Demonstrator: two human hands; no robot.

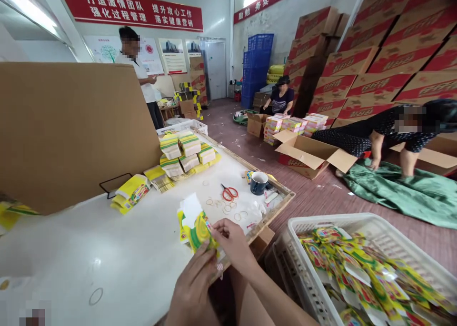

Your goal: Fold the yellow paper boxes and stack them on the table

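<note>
A yellow-and-green printed paper carton is held over the near edge of the white table, its white flap standing up behind. My left hand grips it from below, fingers closed against its lower part. My right hand pinches its right edge between thumb and fingers. Further back on the table, several bundles of similar cartons are stacked. A loose yellow carton bundle lies to their left. To the right of my hands stands a white plastic basket full of loose printed cartons.
Red-handled scissors, several rubber bands and a dark mug lie on the table. A large cardboard sheet stands at the left. An open box sits on the floor. Three other people are in the room.
</note>
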